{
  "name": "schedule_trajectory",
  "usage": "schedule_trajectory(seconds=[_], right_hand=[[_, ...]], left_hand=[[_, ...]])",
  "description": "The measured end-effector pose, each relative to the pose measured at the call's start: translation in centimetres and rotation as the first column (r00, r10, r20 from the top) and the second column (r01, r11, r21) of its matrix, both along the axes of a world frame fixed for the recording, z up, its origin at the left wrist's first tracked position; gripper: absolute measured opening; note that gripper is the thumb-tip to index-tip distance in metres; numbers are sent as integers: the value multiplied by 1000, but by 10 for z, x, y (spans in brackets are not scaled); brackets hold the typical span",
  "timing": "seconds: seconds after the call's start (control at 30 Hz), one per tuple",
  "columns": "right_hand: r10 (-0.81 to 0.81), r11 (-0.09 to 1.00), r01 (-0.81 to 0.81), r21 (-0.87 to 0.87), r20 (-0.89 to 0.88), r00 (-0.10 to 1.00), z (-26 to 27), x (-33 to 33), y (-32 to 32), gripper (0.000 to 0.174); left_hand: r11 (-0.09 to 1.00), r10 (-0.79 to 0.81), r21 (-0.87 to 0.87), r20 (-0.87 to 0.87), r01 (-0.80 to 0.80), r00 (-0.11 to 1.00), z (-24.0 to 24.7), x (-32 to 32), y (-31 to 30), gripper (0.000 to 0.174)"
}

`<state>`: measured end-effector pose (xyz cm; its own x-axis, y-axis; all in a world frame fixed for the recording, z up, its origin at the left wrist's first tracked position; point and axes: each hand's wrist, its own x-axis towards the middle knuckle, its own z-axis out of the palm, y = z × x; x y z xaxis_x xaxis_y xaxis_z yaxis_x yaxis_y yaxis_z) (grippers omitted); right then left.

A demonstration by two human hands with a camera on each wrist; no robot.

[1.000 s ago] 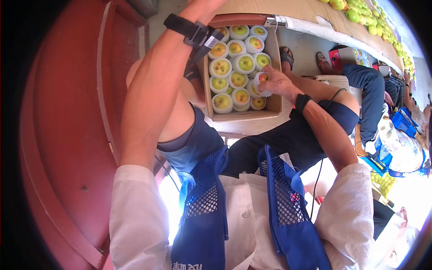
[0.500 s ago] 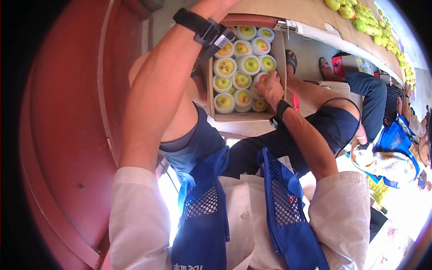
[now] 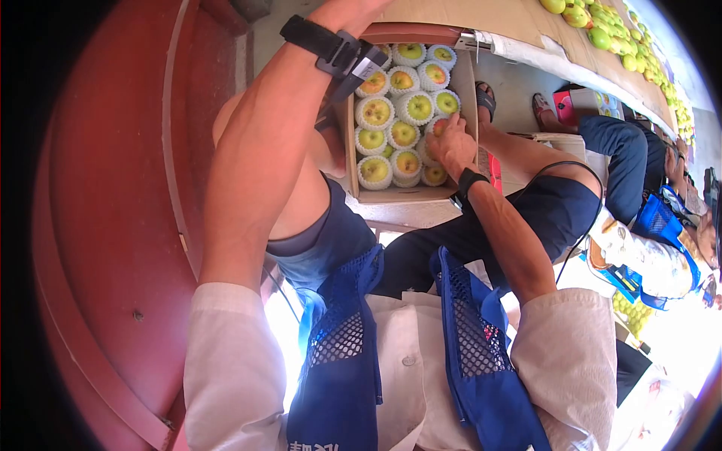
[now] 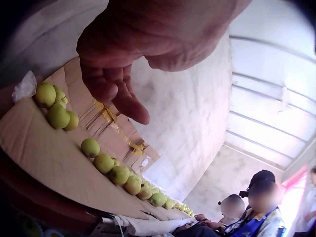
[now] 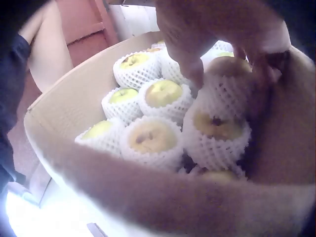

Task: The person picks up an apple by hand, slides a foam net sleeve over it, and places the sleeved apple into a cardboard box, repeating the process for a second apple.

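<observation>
My right hand [image 3: 453, 146] reaches into the right side of a cardboard box [image 3: 414, 196] and grips an apple [image 5: 228, 68] in a white foam net. In the right wrist view my thumb and fingers stand on either side of this apple, just over another netted apple [image 5: 217, 129]. Rows of yellow-green, partly red apples [image 3: 404, 134] in nets fill the box. My left hand [image 4: 148, 37] hangs with loosely bent fingers above a cardboard-covered table, nearest to a row of bare green apples [image 4: 103, 163]; nothing shows in its grasp.
The cardboard-covered table [image 3: 459, 13] runs along the far side of the box, with many loose apples [image 3: 602, 37] on it. A red metal panel [image 3: 113, 188] stands at the left. My legs flank the box. Other people sit to the right, near another box [image 3: 583, 101].
My right hand, with the netted apple, has shifted slightly down into the box's right side, its wrist turning. The left arm stays raised toward the table. The view has shifted slightly.
</observation>
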<state>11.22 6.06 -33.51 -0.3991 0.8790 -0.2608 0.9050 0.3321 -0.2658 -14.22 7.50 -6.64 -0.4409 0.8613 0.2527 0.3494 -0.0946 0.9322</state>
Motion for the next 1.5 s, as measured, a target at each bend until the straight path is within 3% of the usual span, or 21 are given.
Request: schedule_trajectory(seconds=[0.1,0.17,0.4,0.47,0.5,0.53,0.6,0.63,0.73,0.8,0.83,0.87,0.9,0.93,0.97,1.07,1.37,1.43,1.47,1.5], right_hand=[[-4,1000,4,3,76,997,1,-4,-2,61],[1,1000,1,-22,77,997,4,-4,-1,70],[-20,1000,20,-9,67,998,21,-7,-6,65],[11,994,-9,105,-19,1000,46,-10,-9,50],[14,994,-12,112,-22,1000,62,-8,-10,50],[-17,997,32,66,-214,977,94,-9,-8,40],[-32,996,76,53,-568,822,144,-9,-15,30],[-94,995,46,-88,-682,725,167,-7,-19,28],[-273,894,-249,-372,-894,356,257,10,-41,26],[-197,831,-533,-159,-980,-14,306,18,-58,32],[4,841,-539,46,-997,-79,324,21,-64,34],[-285,495,-869,-1,-945,-161,335,26,-53,35],[-224,478,-840,257,-889,-400,344,28,-55,35],[-192,167,-887,431,-868,-458,355,19,-35,31],[-203,229,-900,372,-886,-417,377,21,-49,32],[-207,263,-904,336,-896,-393,382,47,-61,28],[-76,378,-777,504,-819,-568,376,49,-82,35],[-237,125,-907,402,-876,-421,374,57,-70,34],[-243,123,-905,407,-872,-425,374,65,-70,34],[-268,101,-936,337,-897,-352,375,74,-73,34]], left_hand=[[998,13,63,-31,-11,999,1,0,4,63],[999,38,-39,66,-36,997,3,-4,14,62],[994,43,90,182,-60,982,-3,-14,20,58],[998,36,32,274,-46,961,-2,-22,19,55],[998,38,38,272,-50,962,-3,-26,17,55],[998,65,3,283,-69,957,1,-32,15,52],[996,86,-21,287,-83,954,3,-39,15,49],[997,74,-10,374,-76,925,2,-42,16,47],[997,-26,76,525,-17,851,-19,-58,23,47],[989,-110,146,586,30,803,-19,-68,24,50],[995,-72,103,600,12,797,-14,-71,23,46],[998,-32,60,612,-6,791,-9,-70,21,42],[998,-37,68,605,-5,795,-6,-67,19,42],[995,-44,96,655,-25,754,-2,-62,15,38],[991,-51,121,702,-49,710,0,-62,14,34],[989,-48,128,749,-72,661,0,-70,14,33],[976,-79,184,803,-119,591,-15,-105,26,30],[966,-78,204,813,-157,576,-13,-114,24,30],[954,-83,227,826,-194,558,-13,-118,23,30],[955,-76,223,822,-197,564,-13,-121,22,30]])
